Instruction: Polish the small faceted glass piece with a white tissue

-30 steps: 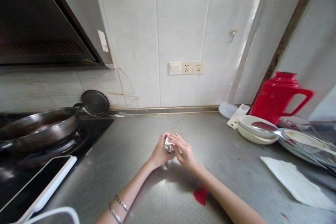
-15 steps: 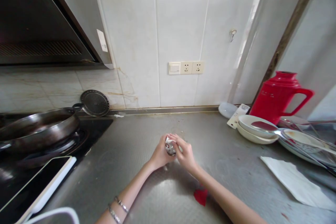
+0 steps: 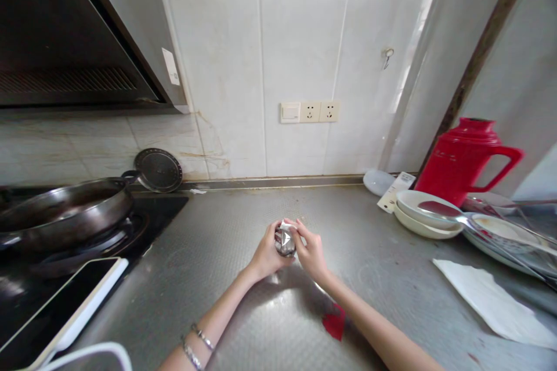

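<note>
Above the counter's middle, my left hand (image 3: 264, 254) is closed around the side of a small round thing with shiny silver foil (image 3: 285, 242). Darker, brownish patches show on it, but its exact kind is unclear. From the other side my right hand (image 3: 312, 254) pinches at its upper edge, thumb and fingers on a small white flap (image 3: 287, 225). Fingers cover part of the foil. Below my right forearm a red scrap (image 3: 334, 323) lies on the metal counter (image 3: 243, 324).
On the left, a pan (image 3: 82, 211) sits on the black stove, with a phone-like white-edged device (image 3: 78, 307) in front. To the right stand stacked bowls (image 3: 429, 220) and a red thermos (image 3: 461, 156). A white paper sheet (image 3: 487, 298) lies nearer.
My right fingers have shifted slightly up and right on the foil-covered thing, so more silver shows between my hands. My left hand keeps its hold.
</note>
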Action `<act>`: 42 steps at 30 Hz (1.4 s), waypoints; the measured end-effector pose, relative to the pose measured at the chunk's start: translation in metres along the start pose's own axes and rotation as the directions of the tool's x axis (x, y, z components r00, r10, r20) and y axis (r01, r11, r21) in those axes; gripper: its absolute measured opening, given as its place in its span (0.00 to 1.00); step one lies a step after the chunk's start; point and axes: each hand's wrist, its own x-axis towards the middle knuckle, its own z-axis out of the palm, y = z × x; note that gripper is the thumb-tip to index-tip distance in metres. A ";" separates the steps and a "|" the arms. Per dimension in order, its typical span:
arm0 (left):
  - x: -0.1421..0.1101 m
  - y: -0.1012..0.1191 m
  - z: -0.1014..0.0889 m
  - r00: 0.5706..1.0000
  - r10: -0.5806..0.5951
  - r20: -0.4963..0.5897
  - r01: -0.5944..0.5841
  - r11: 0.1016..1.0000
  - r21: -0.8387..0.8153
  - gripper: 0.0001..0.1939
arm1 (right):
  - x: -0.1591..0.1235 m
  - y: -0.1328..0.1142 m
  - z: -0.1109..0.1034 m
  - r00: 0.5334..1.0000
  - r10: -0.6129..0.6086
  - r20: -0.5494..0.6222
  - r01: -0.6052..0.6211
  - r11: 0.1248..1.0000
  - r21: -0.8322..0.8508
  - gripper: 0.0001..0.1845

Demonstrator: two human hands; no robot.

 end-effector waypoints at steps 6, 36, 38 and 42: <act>0.000 0.010 0.002 0.998 0.053 -0.021 -0.054 0.998 -0.025 0.39 | 0.002 0.004 -0.008 0.928 -0.357 0.107 0.365 0.928 -0.071 0.18; 0.000 0.004 0.006 0.997 0.004 -0.082 -0.013 0.995 -0.103 0.38 | 0.006 0.004 -0.009 0.955 -0.278 0.098 0.287 0.954 -0.085 0.17; -0.001 0.003 0.005 0.996 -0.022 -0.089 0.013 0.995 -0.094 0.40 | 0.007 0.006 -0.007 0.984 -0.175 0.026 0.176 0.979 -0.103 0.16; 0.000 -0.001 0.005 0.994 -0.008 -0.108 0.000 0.997 -0.074 0.40 | 0.006 0.007 -0.009 0.953 -0.291 0.082 0.299 0.948 -0.107 0.18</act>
